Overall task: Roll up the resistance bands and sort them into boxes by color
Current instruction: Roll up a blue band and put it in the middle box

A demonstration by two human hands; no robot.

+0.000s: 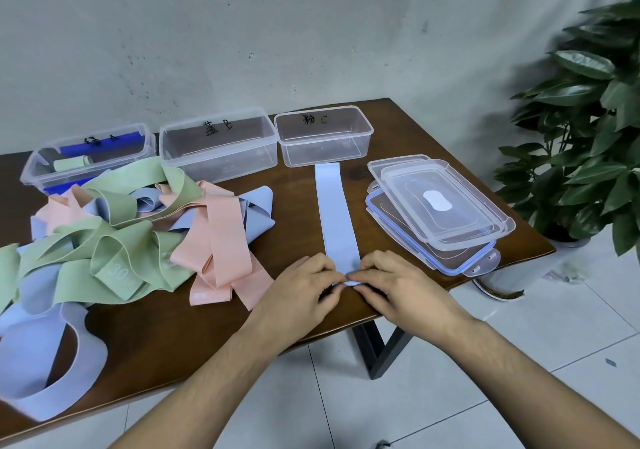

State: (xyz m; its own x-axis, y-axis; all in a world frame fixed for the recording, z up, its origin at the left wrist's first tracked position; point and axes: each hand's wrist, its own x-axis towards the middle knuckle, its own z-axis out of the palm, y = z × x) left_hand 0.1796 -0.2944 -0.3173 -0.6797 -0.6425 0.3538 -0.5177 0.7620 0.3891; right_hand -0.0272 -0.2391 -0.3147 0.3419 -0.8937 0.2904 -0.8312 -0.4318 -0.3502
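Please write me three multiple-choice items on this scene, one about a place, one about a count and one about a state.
1. Where does the flat blue band lie?
A. inside the middle box
B. on the table, between the band pile and the stacked lids
C. on the floor

2. How many clear boxes stand along the back of the table?
A. two
B. three
C. five

3. What is the state of the right box?
A. open and empty
B. closed with a lid
C. full of pink bands

Answers:
1 B, the band stretches toward the boxes with the pile on one side and the lids on the other, its near end pinched by the left hand and right hand.
2 B, three stand in a row.
3 A, no lid is on it and its bottom shows bare.
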